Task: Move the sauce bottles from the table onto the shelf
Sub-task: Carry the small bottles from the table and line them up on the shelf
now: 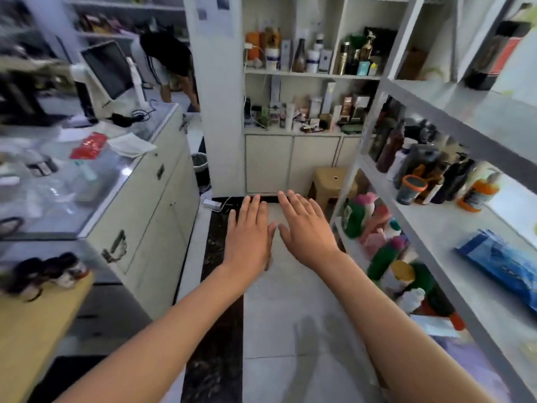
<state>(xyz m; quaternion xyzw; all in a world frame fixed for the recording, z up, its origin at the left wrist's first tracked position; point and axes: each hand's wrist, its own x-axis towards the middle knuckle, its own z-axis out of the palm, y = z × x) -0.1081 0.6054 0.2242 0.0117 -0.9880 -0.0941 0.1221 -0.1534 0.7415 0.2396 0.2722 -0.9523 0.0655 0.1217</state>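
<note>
The shelf (453, 228) on the right already carries bottles along its back edge, the table (35, 324) holds dark-capped bottles (46, 274) at its far corner, and left hand (250, 231) and right hand (305, 228) hover flat, empty, so reaching left seemingly comes next.

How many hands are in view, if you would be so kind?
2: the left hand and the right hand, side by side over the floor, both open and holding nothing.
</note>
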